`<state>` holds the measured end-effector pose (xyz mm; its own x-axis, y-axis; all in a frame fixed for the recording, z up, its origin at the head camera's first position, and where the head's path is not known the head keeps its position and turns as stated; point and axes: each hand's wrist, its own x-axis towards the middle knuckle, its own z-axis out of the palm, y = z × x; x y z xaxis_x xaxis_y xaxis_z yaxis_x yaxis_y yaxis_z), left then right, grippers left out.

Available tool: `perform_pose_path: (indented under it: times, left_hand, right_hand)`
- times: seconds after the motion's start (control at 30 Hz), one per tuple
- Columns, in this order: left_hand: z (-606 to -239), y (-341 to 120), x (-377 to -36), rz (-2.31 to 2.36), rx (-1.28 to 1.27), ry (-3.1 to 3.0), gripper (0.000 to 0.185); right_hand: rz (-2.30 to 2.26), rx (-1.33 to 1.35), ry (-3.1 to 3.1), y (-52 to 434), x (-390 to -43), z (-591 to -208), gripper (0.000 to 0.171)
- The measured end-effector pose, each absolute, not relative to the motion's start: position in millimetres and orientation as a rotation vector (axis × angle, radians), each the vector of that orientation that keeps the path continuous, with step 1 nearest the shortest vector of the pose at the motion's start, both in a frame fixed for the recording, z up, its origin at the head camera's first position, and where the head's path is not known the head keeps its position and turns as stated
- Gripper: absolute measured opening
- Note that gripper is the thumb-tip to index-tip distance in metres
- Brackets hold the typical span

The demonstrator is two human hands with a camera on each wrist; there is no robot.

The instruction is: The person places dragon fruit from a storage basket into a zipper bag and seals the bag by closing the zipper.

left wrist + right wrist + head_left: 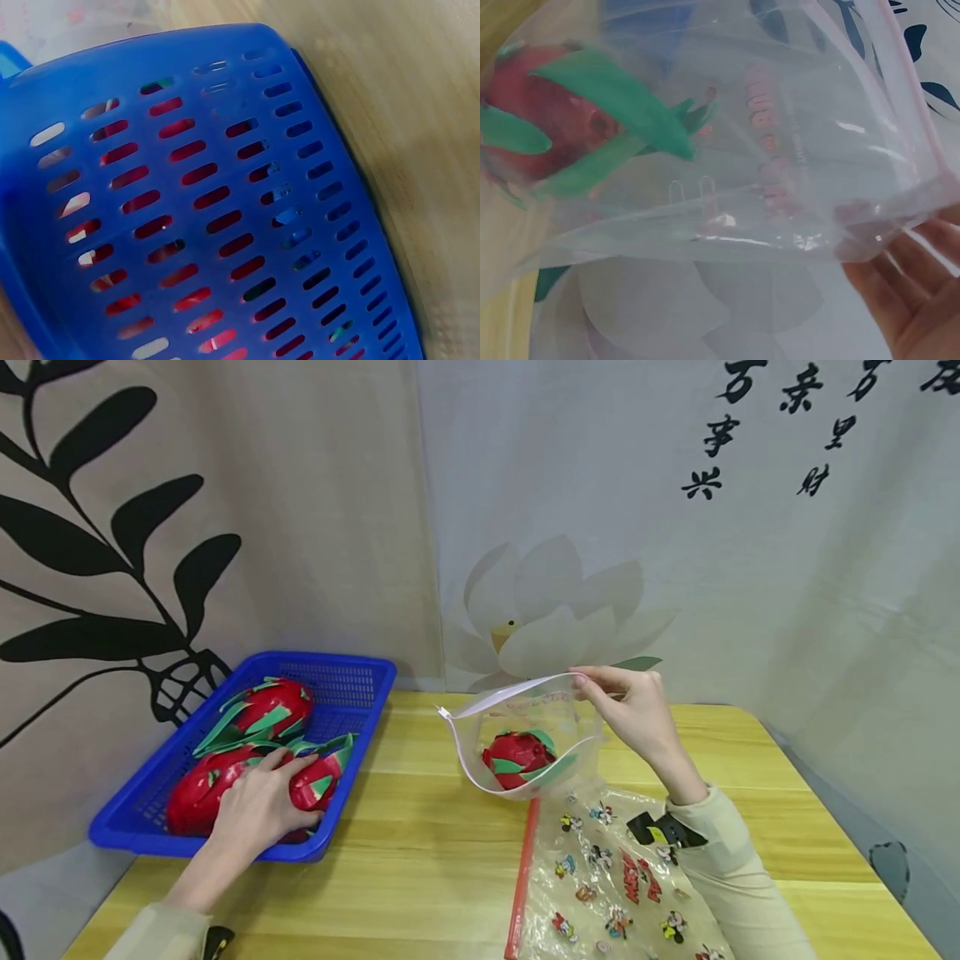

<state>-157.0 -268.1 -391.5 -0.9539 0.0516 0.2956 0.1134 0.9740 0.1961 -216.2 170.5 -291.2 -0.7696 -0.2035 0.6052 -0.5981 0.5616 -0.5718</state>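
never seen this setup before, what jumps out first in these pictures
The red-and-green dragon fruits piled in the blue basket at the table's left edge stand out first, with the left hand gripping the nearest one. Right of centre, the right hand pinches open the rim of a clear zip bag with one more dragon fruit inside.

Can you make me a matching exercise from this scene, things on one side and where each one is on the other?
Things:
1. left hand
2. right hand
3. cartoon-printed bag
4. blue basket

Places:
A. flat on the wooden table
B. at the table's left, by the wall
C. on a dragon fruit in the basket
D. pinching the clear zip bag's rim

Pairs: 1-C, 2-D, 3-A, 4-B.
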Motion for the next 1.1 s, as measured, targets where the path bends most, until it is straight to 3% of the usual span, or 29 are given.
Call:
perform_pose_path:
  times: [0.2,0.63,0.83,1.0,1.1]
  left_hand:
    - [-381,-267,-149,-0.368,-0.177,-2.673,0.075]
    - [-318,-234,-137,-0.39,-0.623,-2.184,0.073]
    - [-303,-201,-131,-0.405,-0.798,-2.052,0.057]
    - [-291,-178,-128,-0.368,-0.889,-2.007,0.086]
    - [-287,-167,-127,-0.32,-0.936,-1.975,0.081]
  right_hand:
    - [1.34,0.654,-2.274,173,-219,-295,0.02]
    - [1.525,0.655,-2.202,172,-229,-297,0.022]
    - [1.525,0.635,-2.21,169,-233,-296,0.022]
    - [1.505,0.612,-2.224,169,-234,-297,0.022]
    - [1.501,0.608,-2.228,170,-234,-297,0.023]
